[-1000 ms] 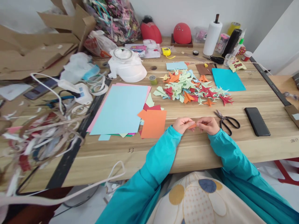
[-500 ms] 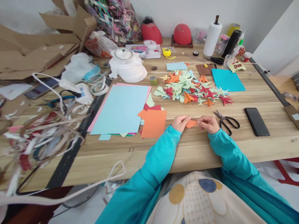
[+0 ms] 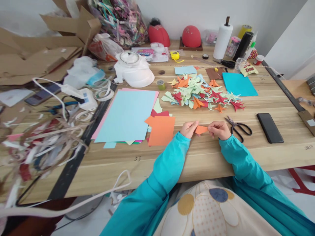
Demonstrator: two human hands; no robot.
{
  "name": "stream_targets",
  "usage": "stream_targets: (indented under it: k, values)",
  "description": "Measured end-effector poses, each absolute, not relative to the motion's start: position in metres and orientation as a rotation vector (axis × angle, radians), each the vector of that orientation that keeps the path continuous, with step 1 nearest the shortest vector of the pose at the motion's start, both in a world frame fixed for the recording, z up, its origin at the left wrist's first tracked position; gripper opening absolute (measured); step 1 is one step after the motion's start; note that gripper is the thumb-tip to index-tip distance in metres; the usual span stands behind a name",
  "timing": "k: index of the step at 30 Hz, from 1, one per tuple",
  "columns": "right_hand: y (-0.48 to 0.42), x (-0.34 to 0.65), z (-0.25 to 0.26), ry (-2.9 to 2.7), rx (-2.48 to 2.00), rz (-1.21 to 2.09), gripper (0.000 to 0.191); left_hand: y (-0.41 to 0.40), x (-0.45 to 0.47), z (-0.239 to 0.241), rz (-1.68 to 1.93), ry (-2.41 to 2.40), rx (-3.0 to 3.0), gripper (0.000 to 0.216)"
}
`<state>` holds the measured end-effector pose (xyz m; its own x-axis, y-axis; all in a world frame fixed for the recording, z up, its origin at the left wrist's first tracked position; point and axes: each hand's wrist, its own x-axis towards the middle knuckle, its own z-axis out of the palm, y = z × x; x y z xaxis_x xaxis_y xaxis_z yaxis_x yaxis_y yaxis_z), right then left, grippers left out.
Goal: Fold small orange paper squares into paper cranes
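A small folded piece of orange paper (image 3: pixel 201 129) is stretched between my two hands above the wooden table. My left hand (image 3: pixel 189 129) pinches its left end, and my right hand (image 3: pixel 220 130) pinches its right end between thumb and finger. Beyond them lies a heap of folded paper cranes (image 3: pixel 197 90) in green, orange, red and blue. Larger orange paper (image 3: pixel 162 131) lies left of my left hand, partly over red paper. Black-handled scissors (image 3: pixel 238 127) rest with blades parted just right of my right hand.
Light blue sheets (image 3: pixel 125 114) lie on the left, with tangled ribbon scraps (image 3: pixel 49 141) beyond a black strip. A black phone (image 3: pixel 270 128) lies on the right. Turquoise paper (image 3: pixel 240 84), a yellow tape measure (image 3: pixel 175 55) and red pincushions (image 3: pixel 191 36) are farther back.
The orange piece has turned slightly between my fingers, and its outline differs a little. Both hands stay in nearly the same place, still pinching it.
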<state>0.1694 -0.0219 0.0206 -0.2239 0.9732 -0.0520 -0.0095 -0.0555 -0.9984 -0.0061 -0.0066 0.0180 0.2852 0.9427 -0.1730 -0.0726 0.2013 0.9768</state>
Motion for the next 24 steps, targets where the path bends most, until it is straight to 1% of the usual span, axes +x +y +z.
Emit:
stream_targets:
  k: [3,6,11,17,20,24]
  values:
    - [-0.022,0.169,0.019,-1.353,-1.116,1.413,0.025,-0.007,-0.005,0.017,0.909,0.959,1.068,0.053]
    - [-0.024,0.168,0.018,-1.406,-1.113,1.407,0.025,-0.008,-0.002,0.013,0.904,0.896,1.137,0.047]
    - [-0.023,0.168,0.019,-1.387,-1.089,1.361,0.028,-0.007,-0.002,0.006,1.027,0.921,1.232,0.038]
    - [-0.020,0.172,0.014,-1.443,-1.093,1.206,0.026,-0.007,-0.010,0.017,1.192,0.979,1.605,0.019]
    - [-0.020,0.172,0.011,-1.593,-1.112,1.133,0.029,-0.008,-0.009,0.018,1.238,0.943,1.782,0.020]
    - [-0.019,0.173,0.008,-1.753,-1.130,1.002,0.031,-0.005,-0.006,0.006,1.226,0.900,1.913,0.023]
